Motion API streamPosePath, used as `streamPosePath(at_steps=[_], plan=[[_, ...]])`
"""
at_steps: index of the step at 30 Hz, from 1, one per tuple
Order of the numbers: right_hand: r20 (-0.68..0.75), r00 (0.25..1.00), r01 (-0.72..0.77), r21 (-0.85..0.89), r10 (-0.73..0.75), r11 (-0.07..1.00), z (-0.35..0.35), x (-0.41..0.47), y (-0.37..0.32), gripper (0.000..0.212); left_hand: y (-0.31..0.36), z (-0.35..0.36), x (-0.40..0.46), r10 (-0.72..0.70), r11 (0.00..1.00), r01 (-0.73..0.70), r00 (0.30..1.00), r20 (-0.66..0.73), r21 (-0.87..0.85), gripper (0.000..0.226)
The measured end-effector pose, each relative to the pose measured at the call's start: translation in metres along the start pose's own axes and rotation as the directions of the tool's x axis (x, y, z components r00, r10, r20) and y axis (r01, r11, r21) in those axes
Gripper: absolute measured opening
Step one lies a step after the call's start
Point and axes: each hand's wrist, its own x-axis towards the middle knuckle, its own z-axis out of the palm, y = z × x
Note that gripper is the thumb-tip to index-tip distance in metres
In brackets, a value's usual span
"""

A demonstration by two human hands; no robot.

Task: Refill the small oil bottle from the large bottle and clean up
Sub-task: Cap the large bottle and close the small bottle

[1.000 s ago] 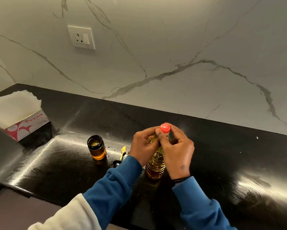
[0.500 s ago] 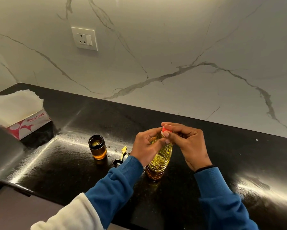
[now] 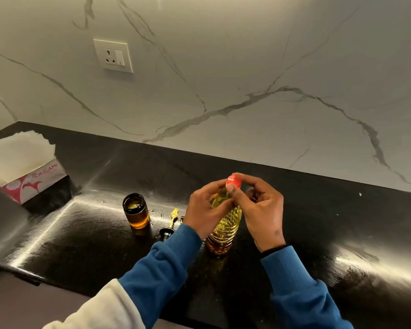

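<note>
- Here the left hand (image 3: 203,211) wraps its curled fingers around the upper part of the large bottle (image 3: 224,227) and holds it upright.
- The right hand (image 3: 261,210) pinches the red cap (image 3: 233,181) on top of that bottle between its thumb and fingertips, a tight, narrow hold.
- The large bottle stands on the black counter (image 3: 318,222), near the front edge, between the two hands. It is clear, with ridges around it, and it has yellow oil inside.
- The small oil bottle (image 3: 136,210) stands to the left, apart from the hands. It is a short brown jar with an open top and some oil inside.
- A little dropper top (image 3: 170,224) lies on the counter between the small bottle and the left hand.
- A tissue box (image 3: 31,180) sits far to the left.
</note>
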Motion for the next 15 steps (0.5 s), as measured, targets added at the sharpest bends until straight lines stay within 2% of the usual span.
streamPosePath(at_steps=[3,5,7,11,15], plan=[[-0.063,0.998,-0.029,-0.089,0.024,0.996,-0.004,-0.009,0.015,0.039,-0.011,0.001,-0.011,-0.073,0.997,0.073,0.997,0.019,0.031,0.069],[-0.046,0.997,-0.064,-0.161,0.057,0.985,-0.007,-0.017,0.028,0.042,-0.024,0.002,-0.024,-0.16,0.987,0.159,0.987,0.012,0.035,0.089],[-0.009,0.994,-0.107,-0.225,0.108,0.969,-0.011,-0.026,0.039,0.054,-0.036,0.003,-0.038,-0.241,0.97,0.242,0.97,-0.018,0.039,0.097],[0.063,0.982,-0.147,-0.33,0.177,0.933,-0.013,-0.038,0.058,0.083,-0.057,0.006,-0.052,-0.323,0.945,0.327,0.943,-0.085,0.036,0.079],[0.067,0.976,-0.173,-0.333,0.207,0.927,-0.016,-0.043,0.072,0.09,-0.064,0.016,-0.05,-0.329,0.938,0.337,0.939,-0.098,0.079,0.074]])
